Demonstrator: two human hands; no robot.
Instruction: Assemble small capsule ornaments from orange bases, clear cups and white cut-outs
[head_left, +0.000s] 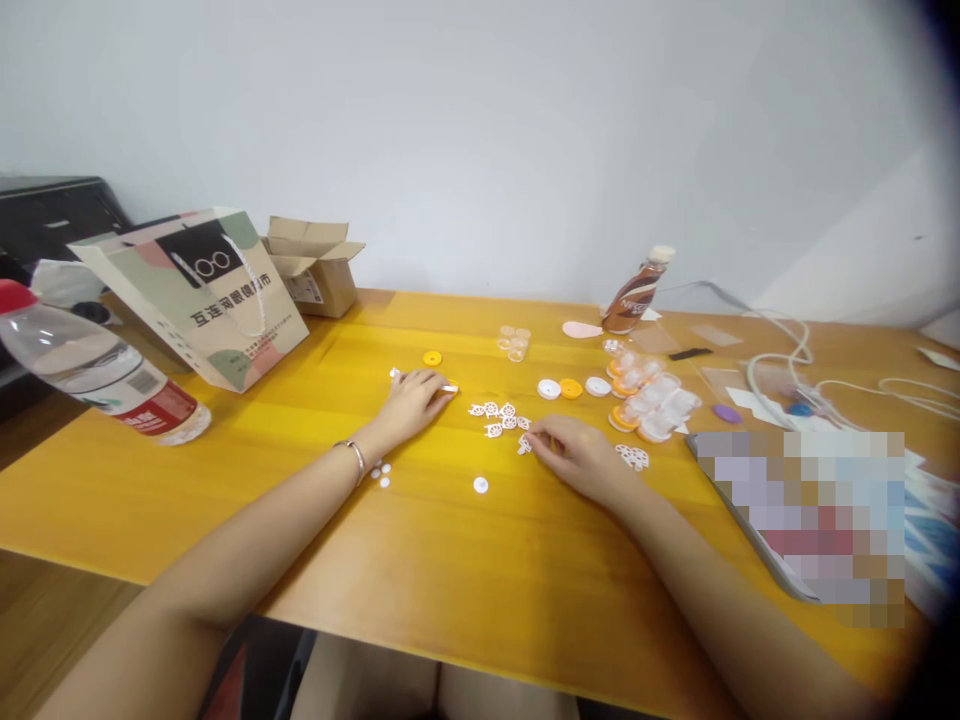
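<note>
Several parts: small white wheel-shaped pieces (501, 418) lie loose between the two hands, so the sorting or assembly looks only partly done.
Left hand: left hand (411, 400) rests palm down on the yellow table (420, 560), fingers (439, 385) fairly flat and only loosely curled; a thin white piece (448, 388) shows at their tips, and whether it is gripped I cannot tell.
Below the left wrist: tiny white discs (382, 474) lie untouched.
Right hand: right hand (579, 456) has fingertips (536, 440) pinched closed on one white wheel piece (524, 445).
Beyond the right fingers: orange and white caps (571, 388) lie just past them, and further right clear cups with orange bases (651, 403) look already put together.
Left to do: the loose wheels, by my judgement.
</note>
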